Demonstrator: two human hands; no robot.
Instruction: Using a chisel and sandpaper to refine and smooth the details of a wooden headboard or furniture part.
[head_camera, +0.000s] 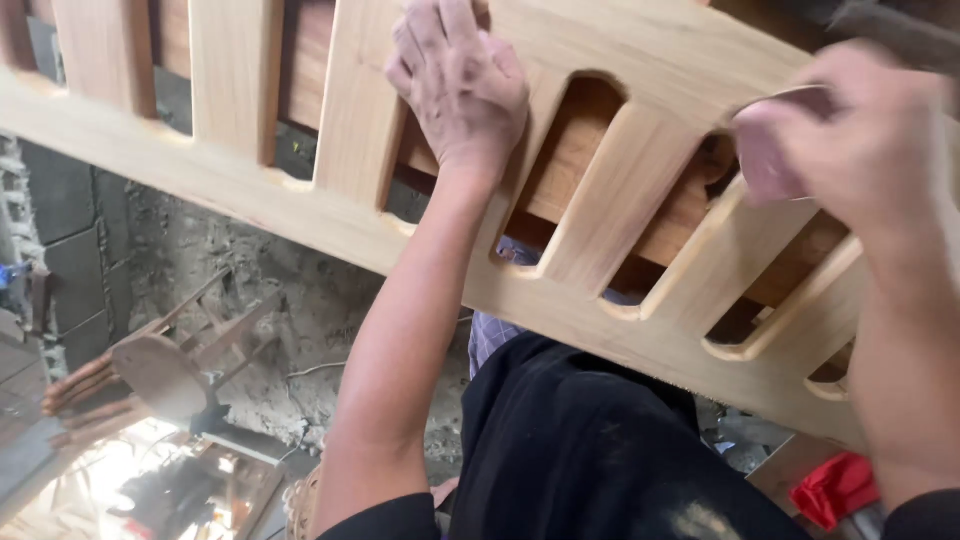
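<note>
right hand (865, 140) on the slotted wood panel (640, 60), sanding piece in its grip

the panel runs long from upper left to lower right; the right hand pinches a pinkish sanding sheet (768, 150) at a slot edge, while the left hand (460, 85) lies flat and open, pressing the panel further left.

Soft, even daylight falls on the pale slatted wooden panel (640, 90); the slots behind it lie in brown shadow; the right hand (870, 150) is smeared by motion blur; the left hand (460, 85) is sharp; glare burns out the floor (130, 470) at lower left.
</note>
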